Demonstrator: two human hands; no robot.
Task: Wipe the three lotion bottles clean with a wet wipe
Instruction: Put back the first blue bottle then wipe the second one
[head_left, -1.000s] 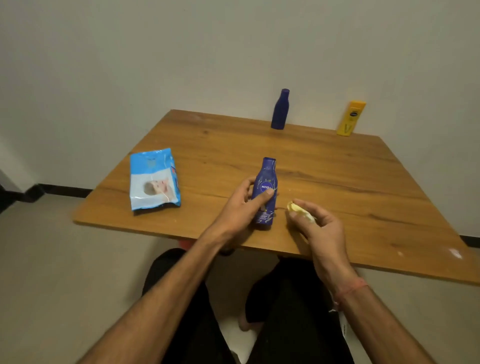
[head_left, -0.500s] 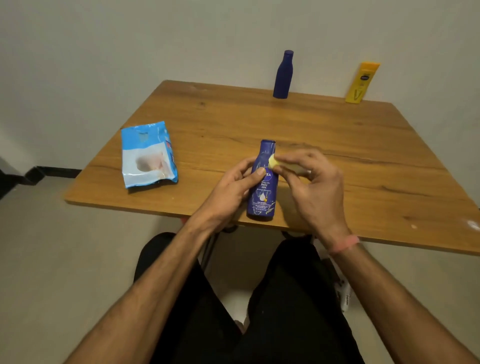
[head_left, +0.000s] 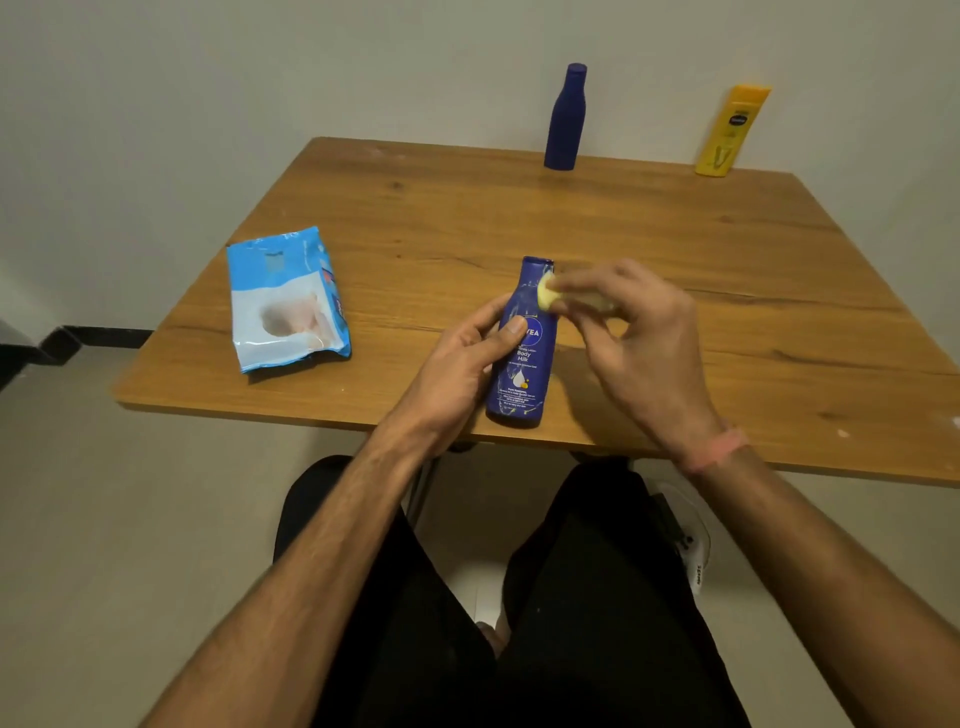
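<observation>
Standing upright, cap up, bottle (head_left: 522, 358) gripped by left fingers (head_left: 511, 328), right fingers (head_left: 576, 285) pinching wipe (head_left: 546, 297)

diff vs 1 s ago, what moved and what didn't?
The right hand, pinching the folded wet wipe, went from the table beside the Nivea bottle up to its neck, where the wipe now presses. The left hand kept hold of the upright bottle. Nothing was let go. The wipes pack, dark blue bottle and yellow bottle stayed put; only the camera view shifted.

A wooden table (head_left: 675, 291) carries a wipes pack (head_left: 287, 301), two blue bottles (head_left: 522, 353) (head_left: 564, 118) and a yellow bottle (head_left: 731, 131).
</observation>
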